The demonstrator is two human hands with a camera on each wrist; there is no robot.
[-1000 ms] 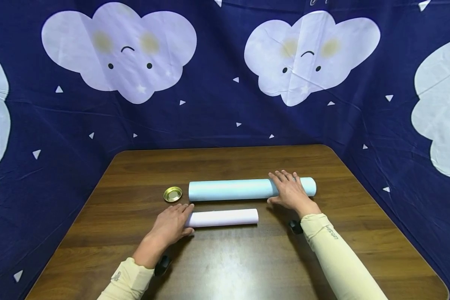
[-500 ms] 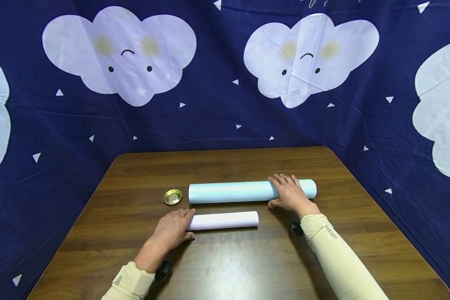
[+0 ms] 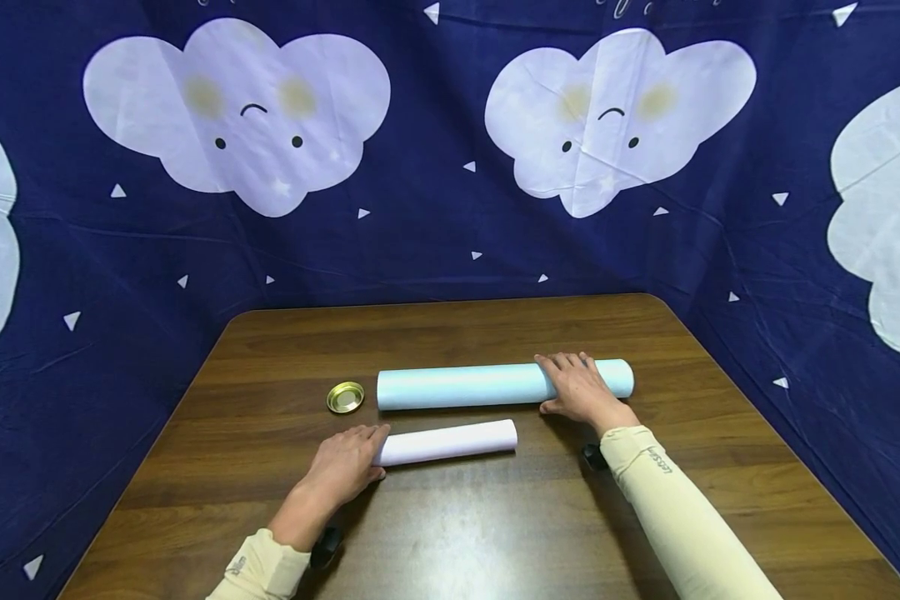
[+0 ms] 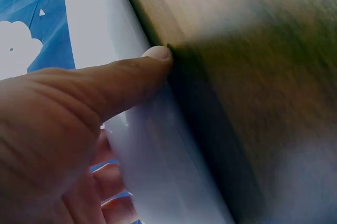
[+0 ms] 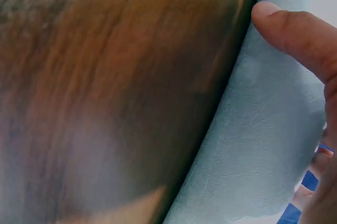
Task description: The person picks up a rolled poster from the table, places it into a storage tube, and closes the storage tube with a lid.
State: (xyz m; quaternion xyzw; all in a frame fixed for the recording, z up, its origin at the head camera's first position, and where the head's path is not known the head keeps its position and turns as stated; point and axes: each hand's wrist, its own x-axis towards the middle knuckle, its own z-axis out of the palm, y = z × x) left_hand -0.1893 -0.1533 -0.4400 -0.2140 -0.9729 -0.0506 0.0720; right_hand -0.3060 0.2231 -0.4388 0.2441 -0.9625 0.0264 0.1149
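Observation:
A smooth white roll (image 3: pixel 450 442) lies across the table, with its left end a little nearer to me than its right. My left hand (image 3: pixel 340 464) grips it at that end, hiding the tip. In the left wrist view the thumb (image 4: pixel 126 79) lies along the near side of the roll, and the other fingers come round the far side. Behind it is a longer, thicker light blue roll (image 3: pixel 461 387). My right hand (image 3: pixel 581 392) holds this one towards its right end, with the thumb (image 5: pixel 287 26) on the near side and the fingers over the top.
Left of the blue roll sits a small round gold-coloured lid (image 3: pixel 345 397), hollow side up. Everything rests on a brown wooden table (image 3: pixel 705 475) with rounded corners. A dark blue cloth (image 3: pixel 435 217) with clouds hangs behind and at the sides.
My left hand has drawn the left end of the white roll slightly towards me, so the roll now slants. The right hand and the blue roll stay in place. The head view has tilted slightly up.

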